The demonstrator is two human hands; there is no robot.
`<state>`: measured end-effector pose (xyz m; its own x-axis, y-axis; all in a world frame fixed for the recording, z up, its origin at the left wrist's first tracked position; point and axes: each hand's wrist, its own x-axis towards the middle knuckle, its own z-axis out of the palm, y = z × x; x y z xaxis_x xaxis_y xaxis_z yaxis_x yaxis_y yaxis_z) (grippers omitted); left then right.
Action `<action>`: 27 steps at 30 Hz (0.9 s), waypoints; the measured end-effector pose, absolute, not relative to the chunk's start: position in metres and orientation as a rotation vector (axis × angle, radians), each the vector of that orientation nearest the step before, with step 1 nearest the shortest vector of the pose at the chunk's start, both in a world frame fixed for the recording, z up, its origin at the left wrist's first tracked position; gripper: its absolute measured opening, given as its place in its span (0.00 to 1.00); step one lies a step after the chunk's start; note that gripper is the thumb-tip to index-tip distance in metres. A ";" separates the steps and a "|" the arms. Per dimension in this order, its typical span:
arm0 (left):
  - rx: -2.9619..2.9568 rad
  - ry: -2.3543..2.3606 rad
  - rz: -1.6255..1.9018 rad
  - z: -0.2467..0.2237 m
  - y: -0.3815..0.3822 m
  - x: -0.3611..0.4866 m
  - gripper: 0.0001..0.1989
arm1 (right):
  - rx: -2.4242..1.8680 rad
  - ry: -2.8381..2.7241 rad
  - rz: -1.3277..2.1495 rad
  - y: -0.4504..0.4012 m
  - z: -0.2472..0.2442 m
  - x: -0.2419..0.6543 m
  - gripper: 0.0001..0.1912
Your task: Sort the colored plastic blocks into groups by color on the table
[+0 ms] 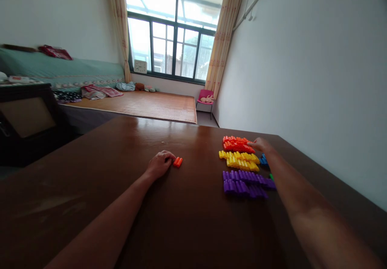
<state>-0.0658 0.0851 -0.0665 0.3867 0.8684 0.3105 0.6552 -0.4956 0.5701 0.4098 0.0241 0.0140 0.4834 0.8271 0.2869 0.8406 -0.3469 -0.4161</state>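
Note:
My left hand (160,164) rests on the table with its fingers curled. Its fingertips meet the left side of a small pair of orange plastic pieces (178,162), lying side by side. Over to the right, my right hand (260,144) reaches to the end of the orange rows (238,144), thumb and fingers closed together on an orange piece there. Nearer to me lie rows of yellow pieces (242,160) and purple pieces (244,183) of similar ridged shape. Blue pieces (263,160) and a bit of a green piece (271,176) show beside my right forearm, which partly hides them.
Everything lies on a glossy dark brown table (187,220). Beyond its far edge are a bed with a woven mat (151,103) and a pink chair (205,96) holding a doll. A dark cabinet (27,111) stands left; a white wall (302,67) runs along the right.

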 end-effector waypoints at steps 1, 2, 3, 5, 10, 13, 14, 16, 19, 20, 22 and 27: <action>2.300 1.320 0.831 -0.066 0.085 -0.066 0.12 | -2.236 -1.377 -0.034 0.025 0.010 0.414 0.19; 2.302 1.319 0.828 -0.066 0.085 -0.066 0.12 | -2.270 -1.381 -0.031 0.027 0.007 0.417 0.19; 2.300 1.321 0.824 -0.065 0.084 -0.066 0.12 | -2.317 -1.387 -0.007 0.032 0.004 0.420 0.20; 2.286 1.336 0.814 -0.063 0.084 -0.066 0.12 | -2.469 -1.384 0.036 0.044 0.002 0.426 0.22; 2.250 1.384 0.810 -0.063 0.083 -0.064 0.12 | -2.606 -1.319 -0.107 0.064 0.013 0.427 0.23; 2.236 1.388 0.829 -0.066 0.084 -0.063 0.13 | -2.338 -1.511 -0.190 0.071 0.022 0.380 0.17; 2.223 1.385 0.842 -0.067 0.084 -0.063 0.13 | -2.190 -1.646 -0.158 0.074 0.024 0.353 0.15; 2.185 1.378 0.888 -0.070 0.085 -0.064 0.15 | -1.839 -1.986 0.015 0.077 0.024 0.290 0.13; 2.120 1.368 0.990 -0.072 0.087 -0.065 0.15 | -1.329 -2.464 0.203 0.075 0.013 0.196 0.16; 2.103 1.360 1.018 -0.072 0.088 -0.065 0.15 | -1.187 -2.601 0.215 0.074 0.008 0.172 0.20; 2.085 1.338 1.050 -0.072 0.088 -0.066 0.15 | -1.009 -2.812 0.220 0.071 -0.003 0.140 0.24; 2.117 1.313 1.015 -0.073 0.091 -0.066 0.14 | -1.118 -2.916 0.183 0.067 -0.020 0.127 0.21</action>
<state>-0.0656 0.0905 -0.0727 0.2768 0.8944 0.3514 0.5651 -0.4473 0.6932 0.1274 0.0671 -0.0198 -0.7446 0.6669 -0.0292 0.6653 0.7378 -0.1138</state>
